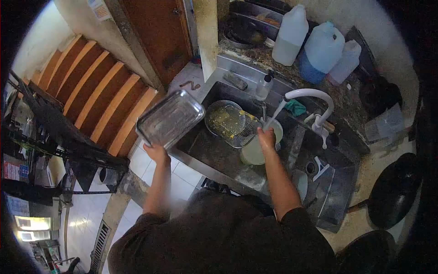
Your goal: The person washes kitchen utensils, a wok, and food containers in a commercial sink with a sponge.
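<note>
My left hand (158, 153) grips the near edge of a rectangular metal tray (169, 119), held tilted beside the sink's left rim. My right hand (267, 138) is over the sink (214, 160), at the lower end of the water stream (275, 113) from the white faucet (315, 92). Its fingers look curled together; what they hold, if anything, is hidden. Left of that hand, a wire mesh (239, 124) with yellow residue lies over a round metal pan (212, 119). A pale tub (252, 153) of cloudy liquid stands partly under my right hand.
A soap bottle (263, 86) and a green cloth (295, 108) lie behind the sink. Several plastic jugs (290, 36) stand on the ledge. A white squeegee (322, 168) rests in the right-hand basin. Black pans (395, 191) are at right, wooden steps (98, 86) at left.
</note>
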`<state>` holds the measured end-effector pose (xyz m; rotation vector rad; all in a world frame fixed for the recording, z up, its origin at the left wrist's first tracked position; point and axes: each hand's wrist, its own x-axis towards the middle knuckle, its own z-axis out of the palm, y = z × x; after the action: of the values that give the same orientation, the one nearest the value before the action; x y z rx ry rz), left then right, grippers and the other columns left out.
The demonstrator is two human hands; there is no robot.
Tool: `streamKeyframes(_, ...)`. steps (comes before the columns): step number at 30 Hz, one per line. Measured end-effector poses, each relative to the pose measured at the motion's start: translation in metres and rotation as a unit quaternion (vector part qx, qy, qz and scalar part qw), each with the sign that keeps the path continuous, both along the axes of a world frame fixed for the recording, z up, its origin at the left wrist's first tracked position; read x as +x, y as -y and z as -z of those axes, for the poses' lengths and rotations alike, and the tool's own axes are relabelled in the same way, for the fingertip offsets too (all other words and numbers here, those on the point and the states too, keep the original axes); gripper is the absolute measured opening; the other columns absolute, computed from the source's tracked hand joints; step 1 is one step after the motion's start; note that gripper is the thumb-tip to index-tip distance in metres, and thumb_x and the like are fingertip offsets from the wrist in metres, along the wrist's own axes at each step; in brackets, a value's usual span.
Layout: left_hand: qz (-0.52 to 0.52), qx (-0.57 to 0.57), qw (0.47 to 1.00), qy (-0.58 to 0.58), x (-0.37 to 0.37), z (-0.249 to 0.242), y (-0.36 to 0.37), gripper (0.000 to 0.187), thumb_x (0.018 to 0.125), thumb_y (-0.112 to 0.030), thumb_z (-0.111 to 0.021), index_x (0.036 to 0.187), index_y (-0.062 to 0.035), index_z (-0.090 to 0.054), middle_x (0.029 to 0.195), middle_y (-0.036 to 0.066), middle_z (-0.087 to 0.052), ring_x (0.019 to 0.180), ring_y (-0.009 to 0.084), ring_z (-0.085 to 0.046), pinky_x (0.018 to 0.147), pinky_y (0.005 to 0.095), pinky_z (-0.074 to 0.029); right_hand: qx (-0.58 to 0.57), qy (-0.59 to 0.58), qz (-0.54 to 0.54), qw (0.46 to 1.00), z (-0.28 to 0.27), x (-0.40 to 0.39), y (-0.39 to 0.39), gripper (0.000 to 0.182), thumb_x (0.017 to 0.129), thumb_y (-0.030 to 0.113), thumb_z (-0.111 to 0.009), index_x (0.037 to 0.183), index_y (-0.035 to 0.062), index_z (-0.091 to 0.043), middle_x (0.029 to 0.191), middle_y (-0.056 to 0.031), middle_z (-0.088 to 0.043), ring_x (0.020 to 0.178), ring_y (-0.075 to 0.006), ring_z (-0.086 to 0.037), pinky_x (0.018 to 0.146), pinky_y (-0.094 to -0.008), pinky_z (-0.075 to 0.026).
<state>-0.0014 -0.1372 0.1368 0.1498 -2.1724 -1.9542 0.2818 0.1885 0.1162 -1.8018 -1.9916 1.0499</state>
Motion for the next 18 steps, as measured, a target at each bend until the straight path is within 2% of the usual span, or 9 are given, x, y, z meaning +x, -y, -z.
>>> streamKeyframes(1, 0.002, -0.001, 1.0, 0.002, 0.005, 0.006, 0.008, 0.032, 0.089, -0.005, -0.044, 0.119, 0.0032, -0.044, 0.106, 0.017, -0.054, 0.099, 0.0264, -0.055, 0.087, 0.0363, -0.043, -0.069, 0.009, -0.018, 0.997, -0.005, -0.002, -0.006, 0.079, 0.082, 0.05, -0.063, 0.135, -0.0036, -0.04, 0.141, -0.0247, -0.039, 0.13, -0.043, -0.037, 0.107, -0.0465, -0.031)
streamKeyframes(5, -0.011, 0.021, 0.993, 0.118, 0.019, 0.035, 0.035, 0.025, 0.091, -0.007, -0.044, 0.115, 0.001, -0.044, 0.102, 0.015, -0.054, 0.094, 0.0242, -0.054, 0.084, 0.0364, -0.044, -0.073, 0.122, 0.029, 0.989, -0.02, -0.029, -0.002, 0.083, 0.082, 0.055, -0.062, 0.138, 0.0001, -0.038, 0.145, -0.0249, -0.033, 0.132, -0.0424, -0.034, 0.107, -0.0491, -0.03)
streamKeyframes(8, 0.01, 0.041, 0.991, 0.129, 0.036, 0.025, 0.036, 0.023, 0.092, -0.007, -0.043, 0.114, 0.001, -0.044, 0.101, 0.015, -0.054, 0.092, 0.0232, -0.055, 0.084, 0.037, -0.044, -0.043, 0.151, 0.023, 0.987, -0.002, -0.044, -0.007, 0.079, 0.084, 0.051, -0.063, 0.138, -0.0001, -0.037, 0.135, -0.0244, -0.046, 0.122, -0.0391, -0.047, 0.104, -0.0465, -0.036)
streamKeyframes(10, 0.032, -0.001, 0.997, 0.077, 0.036, 0.05, 0.045, 0.022, 0.094, -0.008, -0.044, 0.113, 0.0024, -0.044, 0.101, 0.015, -0.054, 0.09, 0.0226, -0.056, 0.083, 0.0376, -0.045, 0.048, -0.023, 0.069, 0.996, 0.06, -0.047, -0.024, 0.061, 0.089, 0.045, -0.059, 0.131, 0.0034, -0.045, 0.131, -0.0233, -0.049, 0.115, -0.0364, -0.053, 0.096, -0.0493, -0.043)
streamKeyframes(11, 0.029, -0.003, 0.996, 0.079, 0.04, 0.046, 0.046, 0.022, 0.094, -0.008, -0.044, 0.113, 0.0024, -0.044, 0.101, 0.015, -0.054, 0.09, 0.0226, -0.056, 0.083, 0.0376, -0.045, 0.046, -0.02, 0.067, 0.997, 0.068, -0.05, -0.026, 0.061, 0.089, 0.045, -0.059, 0.131, 0.0034, -0.045, 0.131, -0.0233, -0.049, 0.115, -0.0364, -0.053, 0.096, -0.0493, -0.043)
streamKeyframes(13, 0.052, 0.04, 0.984, 0.163, 0.051, 0.033, 0.043, 0.024, 0.093, -0.008, -0.046, 0.115, 0.0026, -0.043, 0.103, 0.016, -0.054, 0.091, 0.0236, -0.054, 0.082, 0.0354, -0.044, -0.108, -0.263, 0.141, 0.948, 0.061, -0.059, -0.024, 0.033, 0.096, 0.034, -0.051, 0.116, 0.0071, -0.051, 0.114, -0.0202, -0.059, 0.097, -0.034, -0.062, 0.083, -0.0442, -0.051)
streamKeyframes(14, 0.079, -0.034, 0.983, 0.163, 0.043, 0.06, 0.055, 0.028, 0.088, -0.006, -0.049, 0.115, 0.0032, -0.044, 0.103, 0.016, -0.054, 0.091, 0.0243, -0.054, 0.082, 0.0353, -0.044, -0.109, -0.262, 0.144, 0.948, 0.058, -0.061, -0.021, 0.033, 0.096, 0.034, -0.051, 0.116, 0.0071, -0.051, 0.114, -0.0202, -0.059, 0.097, -0.034, -0.062, 0.083, -0.0442, -0.051)
streamKeyframes(16, 0.084, -0.02, 0.983, 0.162, 0.05, 0.056, 0.054, 0.029, 0.086, -0.006, -0.05, 0.113, 0.0026, -0.045, 0.102, 0.016, -0.055, 0.089, 0.0239, -0.055, 0.081, 0.0355, -0.044, -0.326, -0.552, 0.254, 0.724, 0.004, -0.061, 0.002, 0.017, 0.099, 0.024, -0.047, 0.1, 0.0079, -0.051, 0.088, -0.0123, -0.063, 0.073, -0.0259, -0.063, 0.064, -0.0355, -0.051)
streamKeyframes(18, 0.093, -0.004, 0.982, 0.165, 0.054, 0.057, 0.052, 0.029, 0.084, -0.006, -0.051, 0.112, 0.002, -0.046, 0.101, 0.015, -0.055, 0.088, 0.0235, -0.055, 0.08, 0.0356, -0.045, -0.313, -0.563, 0.266, 0.717, -0.004, -0.049, -0.004, 0.017, 0.099, 0.025, -0.046, 0.097, 0.0086, -0.052, 0.08, -0.009, -0.061, 0.066, -0.0239, -0.06, 0.058, -0.0346, -0.049)
